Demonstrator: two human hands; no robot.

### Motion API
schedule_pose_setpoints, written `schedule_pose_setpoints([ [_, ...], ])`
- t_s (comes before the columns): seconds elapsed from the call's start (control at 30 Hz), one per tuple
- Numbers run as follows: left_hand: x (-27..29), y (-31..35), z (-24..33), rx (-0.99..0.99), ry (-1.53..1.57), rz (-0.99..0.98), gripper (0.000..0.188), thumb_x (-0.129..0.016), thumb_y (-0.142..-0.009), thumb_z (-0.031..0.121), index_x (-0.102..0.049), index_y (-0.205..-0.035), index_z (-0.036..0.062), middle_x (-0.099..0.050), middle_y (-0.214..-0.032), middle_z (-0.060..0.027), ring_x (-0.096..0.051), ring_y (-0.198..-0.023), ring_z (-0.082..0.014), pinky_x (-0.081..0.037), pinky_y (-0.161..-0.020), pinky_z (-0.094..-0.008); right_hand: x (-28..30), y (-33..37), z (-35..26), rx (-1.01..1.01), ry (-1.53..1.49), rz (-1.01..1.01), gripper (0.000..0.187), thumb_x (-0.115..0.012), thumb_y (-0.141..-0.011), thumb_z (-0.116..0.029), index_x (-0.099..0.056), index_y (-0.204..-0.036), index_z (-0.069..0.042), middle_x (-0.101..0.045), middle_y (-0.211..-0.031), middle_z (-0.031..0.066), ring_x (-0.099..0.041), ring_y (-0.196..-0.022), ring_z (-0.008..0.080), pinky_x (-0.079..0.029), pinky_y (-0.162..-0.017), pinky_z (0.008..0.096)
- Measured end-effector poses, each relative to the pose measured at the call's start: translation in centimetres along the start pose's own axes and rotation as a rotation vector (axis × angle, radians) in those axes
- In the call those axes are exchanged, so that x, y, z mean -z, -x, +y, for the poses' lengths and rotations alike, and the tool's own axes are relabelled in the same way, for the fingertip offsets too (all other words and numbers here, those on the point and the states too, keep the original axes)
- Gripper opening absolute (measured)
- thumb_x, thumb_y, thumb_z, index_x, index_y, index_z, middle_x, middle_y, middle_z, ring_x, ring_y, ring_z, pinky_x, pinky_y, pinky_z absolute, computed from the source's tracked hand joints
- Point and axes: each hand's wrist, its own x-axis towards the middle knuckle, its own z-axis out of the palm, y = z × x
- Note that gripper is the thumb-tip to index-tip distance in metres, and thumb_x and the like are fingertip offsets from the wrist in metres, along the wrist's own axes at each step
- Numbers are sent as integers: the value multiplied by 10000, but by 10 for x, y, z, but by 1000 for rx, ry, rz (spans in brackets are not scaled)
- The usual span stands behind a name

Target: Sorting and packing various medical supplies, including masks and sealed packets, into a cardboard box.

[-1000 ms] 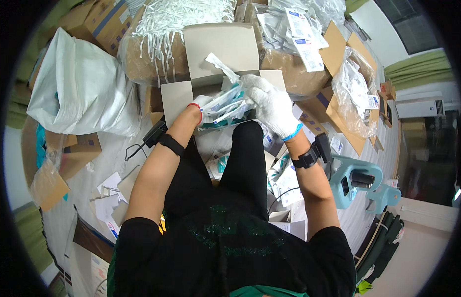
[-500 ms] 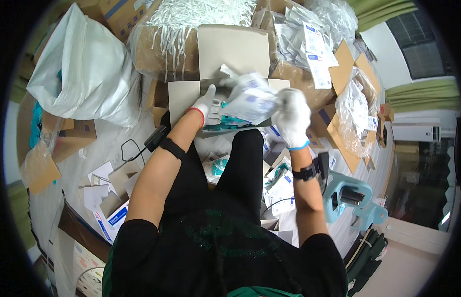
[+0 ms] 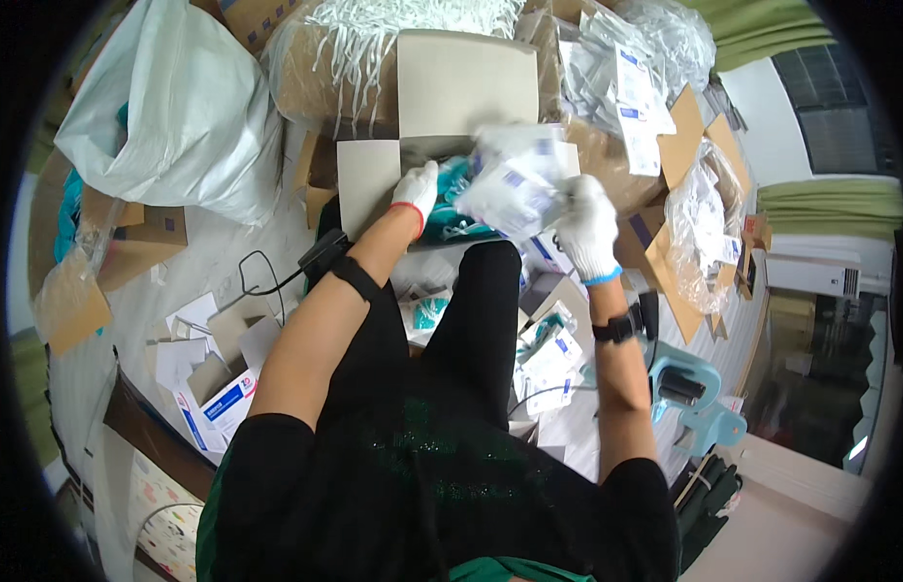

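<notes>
Head view shows the right hand [image 3: 587, 225] pinching blurred packets [image 3: 512, 190] over the open box [image 3: 467, 89], the left hand [image 3: 418, 190] inside its edge, fingers unclear.

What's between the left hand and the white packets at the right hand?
Teal items inside the open box, kind unclear. The head view shows them between the left hand and the motion-blurred white packets.

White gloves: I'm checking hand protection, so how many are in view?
2: a red-cuffed glove on the left hand, and a blue-cuffed glove on the right hand. Others may be hidden among the clutter.
</notes>
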Motion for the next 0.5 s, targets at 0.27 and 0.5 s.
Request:
schedule_pose_setpoints([
  [0.27, 11, 10, 28, -126, 328, -17, 474, -530, -968, 427, -613, -1285, 85, -624, -1258, -75, -597, -1078, -190, -500, -901, -349, 46, 3, 4, -248, -819, 256, 17, -596, -972, -50, -591, -955, -46, -638, -874, 3, -551, -759, 68, -483, -713, 236],
  [0.5, 30, 94, 139, -231, 1007, -685, 814, -700, -897, 390, -322, -1500, -4, -531, -1359, -131, -537, -1239, -229, -458, -1015, -342, 19, 22, 35, -441, -1231, 165, 70, -624, -986, -102, -604, -956, -42, -642, -866, 3, -577, -737, 61, -485, -683, 224],
])
